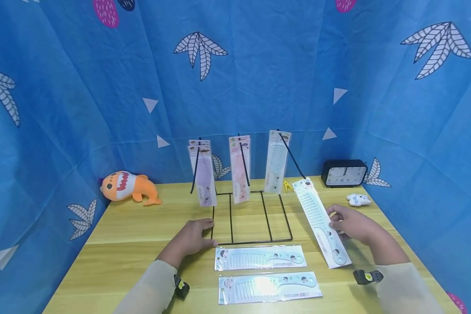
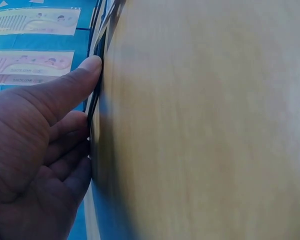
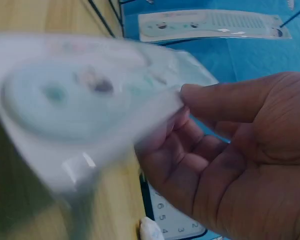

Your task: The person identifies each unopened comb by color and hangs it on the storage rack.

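My right hand (image 1: pixel 355 224) pinches the right edge of a packaged pale-blue comb (image 1: pixel 317 218) between thumb and fingers. The package stands tilted, its top end at the tip of the rack's right hook (image 1: pixel 292 157). In the right wrist view the near end of this comb is blurred. At the front left corner of the black wire rack (image 1: pixel 251 242), my left hand (image 1: pixel 192 237) rests with its fingertips and thumb at the base wire. Purple (image 1: pixel 205 174), pink (image 1: pixel 239 170) and blue (image 1: pixel 276 161) packaged combs hang on the rack's hooks.
Two more packaged blue combs (image 1: pixel 261 257) (image 1: pixel 271 287) lie flat before the rack. An orange shark toy (image 1: pixel 129 187) sits at the back left. A black clock (image 1: pixel 344 173), a small white figure (image 1: pixel 358 199) and a yellow clip (image 1: pixel 288 186) stand behind on the right. Blue curtain surrounds the table.
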